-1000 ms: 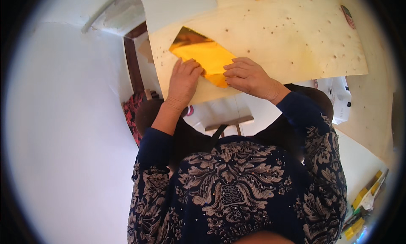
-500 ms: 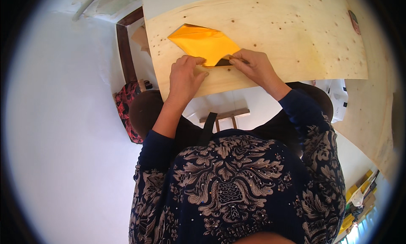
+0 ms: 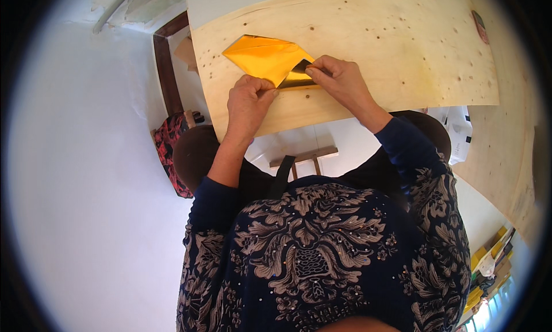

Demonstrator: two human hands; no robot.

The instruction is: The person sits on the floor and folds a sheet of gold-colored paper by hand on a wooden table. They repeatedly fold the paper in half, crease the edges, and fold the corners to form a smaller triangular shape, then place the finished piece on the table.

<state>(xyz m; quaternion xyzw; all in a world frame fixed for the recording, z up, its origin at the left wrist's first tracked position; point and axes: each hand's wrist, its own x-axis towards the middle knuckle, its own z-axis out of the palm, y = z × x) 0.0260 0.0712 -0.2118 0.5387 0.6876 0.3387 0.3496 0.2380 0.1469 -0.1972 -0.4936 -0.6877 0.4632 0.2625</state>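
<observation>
I see pale plywood board (image 3: 402, 56) as work surface, dotted with small dark holes. Red patterned cloth (image 3: 169, 151) on white floor (image 3: 80, 176), lower left of board. Dark wooden frame (image 3: 167, 73) along board's left edge. Wooden stand (image 3: 305, 159) beneath near edge. Yellow items (image 3: 486, 263) stacked at lower right.

Shiny gold paper sheet (image 3: 265, 57), partly folded, flat on plywood, near corner seemingly turned up
</observation>
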